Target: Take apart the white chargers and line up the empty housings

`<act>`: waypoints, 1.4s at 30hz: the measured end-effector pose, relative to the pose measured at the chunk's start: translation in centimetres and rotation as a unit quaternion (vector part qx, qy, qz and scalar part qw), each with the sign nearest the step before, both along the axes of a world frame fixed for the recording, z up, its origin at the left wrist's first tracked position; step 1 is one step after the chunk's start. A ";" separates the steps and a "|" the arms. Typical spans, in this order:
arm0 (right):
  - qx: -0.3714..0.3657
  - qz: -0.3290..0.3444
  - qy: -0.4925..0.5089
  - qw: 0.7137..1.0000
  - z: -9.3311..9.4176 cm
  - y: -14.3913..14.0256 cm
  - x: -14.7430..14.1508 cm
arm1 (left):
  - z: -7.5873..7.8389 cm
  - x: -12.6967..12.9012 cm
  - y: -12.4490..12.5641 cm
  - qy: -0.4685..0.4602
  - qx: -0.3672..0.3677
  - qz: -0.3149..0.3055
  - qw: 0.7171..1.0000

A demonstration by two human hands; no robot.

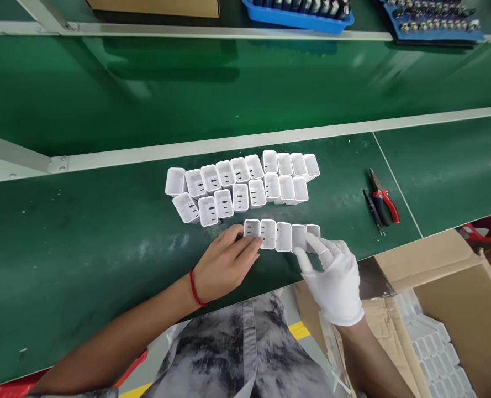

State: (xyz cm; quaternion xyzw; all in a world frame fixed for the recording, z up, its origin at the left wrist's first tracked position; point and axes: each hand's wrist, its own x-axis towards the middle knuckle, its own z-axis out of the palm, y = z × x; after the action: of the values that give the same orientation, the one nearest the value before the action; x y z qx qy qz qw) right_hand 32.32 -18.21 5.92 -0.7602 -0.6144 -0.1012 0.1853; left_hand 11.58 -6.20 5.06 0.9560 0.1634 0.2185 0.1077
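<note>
Row of 5 white boxes [284, 237], open side up, on the tabletop [83, 265], on the near side of 2 longer rows of boxes [241, 197]. The bare left hand [226, 262] sets bent, slightly parted fingers about the leftmost box; the gloved right hand [334, 282] has thumb and forefinger a little spread at the 2 rightmost boxes. How firmly either grip closes cannot be told. Even, gentle pressure from both ends, fingertips low on the walls, should best keep the line straight and untipped. Pliers [381, 202] lie well apart, at right.
</note>
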 end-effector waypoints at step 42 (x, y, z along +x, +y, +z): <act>-0.112 0.231 -0.030 0.966 1.3 -2.0 -2.8 | 0.1 -4.1 -0.9 -0.009 0.033 0.063 0.997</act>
State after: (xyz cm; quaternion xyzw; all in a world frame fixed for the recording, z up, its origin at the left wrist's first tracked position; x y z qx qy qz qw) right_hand 29.52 -20.23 7.19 -0.6102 -0.7860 -0.0094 0.0990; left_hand 7.51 -7.11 5.12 0.9449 0.2151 0.2386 0.0634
